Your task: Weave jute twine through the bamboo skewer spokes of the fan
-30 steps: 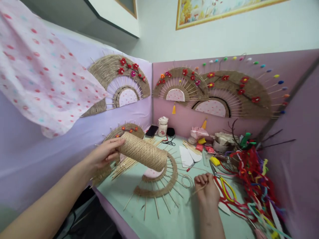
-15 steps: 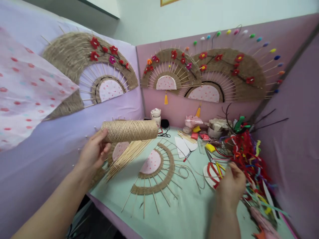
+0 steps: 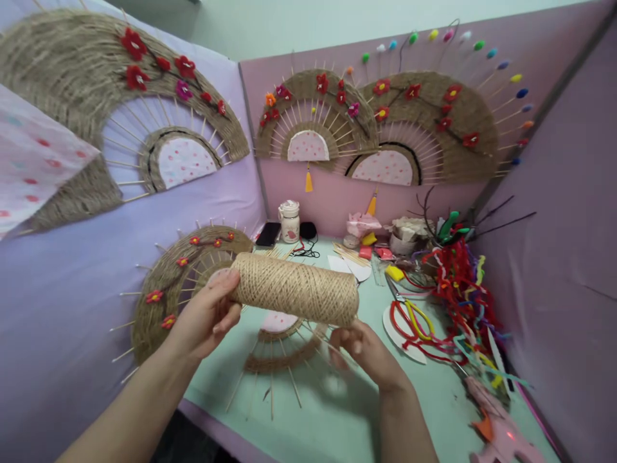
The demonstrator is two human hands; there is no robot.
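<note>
A large spool of jute twine (image 3: 299,289) lies nearly level in the air above the table. My left hand (image 3: 207,315) is closed around its left end. My right hand (image 3: 369,357) is at the spool's right end, fingers curled and partly blurred, with a thin strand of twine beside them that they seem to pinch. Below the spool, on the table, rests a half-round fan frame (image 3: 284,360) of thin sticks woven with a twine band, with a dotted centre; the spool and my right hand cover part of it.
Red and yellow-handled scissors (image 3: 407,318) lie on a white disc at the right. Beyond them are tangled coloured pipe cleaners (image 3: 463,289) and a pink glue gun (image 3: 501,418). A white bottle (image 3: 290,222) stands at the back. A finished flowered fan (image 3: 154,321) leans at the left.
My right hand has come left from near the scissors to the spool's right end. The spool has moved right and slightly down with my left hand. The view has shifted.
</note>
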